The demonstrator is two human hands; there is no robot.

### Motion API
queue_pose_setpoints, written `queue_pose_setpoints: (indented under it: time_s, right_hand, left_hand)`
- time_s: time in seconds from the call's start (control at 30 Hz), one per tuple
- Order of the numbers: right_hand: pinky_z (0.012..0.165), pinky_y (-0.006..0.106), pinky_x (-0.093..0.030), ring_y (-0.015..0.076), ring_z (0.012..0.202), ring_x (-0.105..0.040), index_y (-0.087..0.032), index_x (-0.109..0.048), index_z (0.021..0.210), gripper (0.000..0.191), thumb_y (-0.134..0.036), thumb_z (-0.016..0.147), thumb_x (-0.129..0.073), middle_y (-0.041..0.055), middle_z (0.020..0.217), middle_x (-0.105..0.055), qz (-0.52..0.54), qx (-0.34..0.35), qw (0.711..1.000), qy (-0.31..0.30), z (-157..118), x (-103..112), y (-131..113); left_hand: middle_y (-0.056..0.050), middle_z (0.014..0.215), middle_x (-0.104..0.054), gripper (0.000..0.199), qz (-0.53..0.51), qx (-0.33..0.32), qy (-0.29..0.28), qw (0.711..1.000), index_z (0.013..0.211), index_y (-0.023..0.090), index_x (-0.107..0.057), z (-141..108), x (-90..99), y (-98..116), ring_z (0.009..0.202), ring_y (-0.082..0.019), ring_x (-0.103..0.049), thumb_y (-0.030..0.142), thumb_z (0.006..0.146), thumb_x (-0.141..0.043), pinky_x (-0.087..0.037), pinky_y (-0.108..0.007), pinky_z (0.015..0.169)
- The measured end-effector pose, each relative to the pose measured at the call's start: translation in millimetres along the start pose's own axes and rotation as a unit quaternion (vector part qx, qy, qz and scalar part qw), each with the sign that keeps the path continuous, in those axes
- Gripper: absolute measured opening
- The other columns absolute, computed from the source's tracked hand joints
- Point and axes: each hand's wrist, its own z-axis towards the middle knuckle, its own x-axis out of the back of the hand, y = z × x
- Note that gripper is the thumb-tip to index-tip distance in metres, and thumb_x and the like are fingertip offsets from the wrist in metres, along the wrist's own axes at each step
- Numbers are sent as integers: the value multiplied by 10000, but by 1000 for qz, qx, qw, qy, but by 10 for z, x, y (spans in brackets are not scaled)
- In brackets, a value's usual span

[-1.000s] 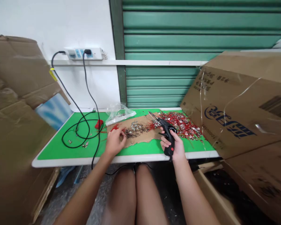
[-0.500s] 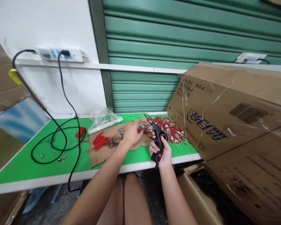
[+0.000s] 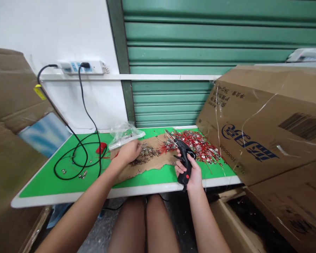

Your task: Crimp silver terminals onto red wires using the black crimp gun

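My right hand [image 3: 192, 172] grips a black soldering gun [image 3: 184, 161] by its handle. The tool has a red button, and its forked metal wire tip points up and left. My left hand [image 3: 130, 151] hovers over the left part of a cardboard sheet [image 3: 144, 170], fingers curled and mostly hidden; what they hold, if anything, cannot be seen. Thin red cords [image 3: 116, 154] show just behind that hand. To its right, small dark and silvery pieces [image 3: 147, 151] are scattered over the cardboard. A pile of red cords with silver metal pieces [image 3: 197, 142] lies beyond the tool.
A clear plastic bag [image 3: 125, 135] lies at the back of the green tabletop [image 3: 50, 182]. Black cable [image 3: 58, 160] loops on the left, near a red item [image 3: 101, 147]. A large carton [image 3: 252, 123] leans at the right, and a power strip [image 3: 94, 66] is on the wall.
My left hand has moved left, from the metal pieces mid-cardboard to the red cords. My right hand still grips the soldering gun. The camera view has turned slightly left.
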Motion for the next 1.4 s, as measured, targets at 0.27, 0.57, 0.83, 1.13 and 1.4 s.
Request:
queue_pose_setpoints:
  time_s: [0.27, 0.57, 0.83, 1.13, 1.4]
  right_hand:
    - [404, 152, -470, 43, 447, -416, -199, -658, 1182, 227, -241, 960, -653, 5, 897, -687, -24, 1, 1000, -5, -10, 28, -1]
    - [400, 163, -475, 47, 444, -435, -199, -660, 1166, 199, -240, 972, -635, 14, 907, -686, -4, -12, 1000, 8, -14, 22, -5]
    - [393, 148, -469, 35, 441, -437, -166, -628, 1189, 239, -242, 965, -659, 1, 885, -704, 1, -23, 1000, 5, -8, 21, 0]
    - [395, 155, -476, 39, 436, -450, -189, -627, 1205, 255, -241, 957, -659, -4, 880, -712, 5, -18, 1000, -8, 0, 43, -1]
    - [389, 155, -477, 38, 437, -462, -165, -635, 1172, 221, -232, 961, -645, 7, 881, -720, 7, -15, 1000, -16, 10, 63, 4]
  left_hand:
    - [-70, 826, -732, 170, -25, -34, -22, 999, 784, 198, -680, 91, -141, 258, 732, -203, -643, 290, 912, -615, -398, -293, 652]
    - [-15, 591, -576, 253, -41, -8, -105, 994, 609, 191, -613, 288, -84, 296, 545, -147, -480, 249, 854, -637, -293, -306, 577]
    - [-50, 975, -711, 296, -65, 32, -96, 993, 1011, 139, -706, 487, -253, 247, 857, -181, -677, 430, 971, -679, -571, -327, 776]
    - [-75, 1086, -721, 285, -71, -13, -76, 995, 1101, 144, -701, 377, -167, 282, 954, -201, -695, 404, 989, -663, -588, -361, 857]
    - [-59, 927, -757, 279, -72, -58, -62, 994, 1082, 173, -718, -82, 45, 67, 759, -180, -659, 120, 897, -516, -458, -267, 701]
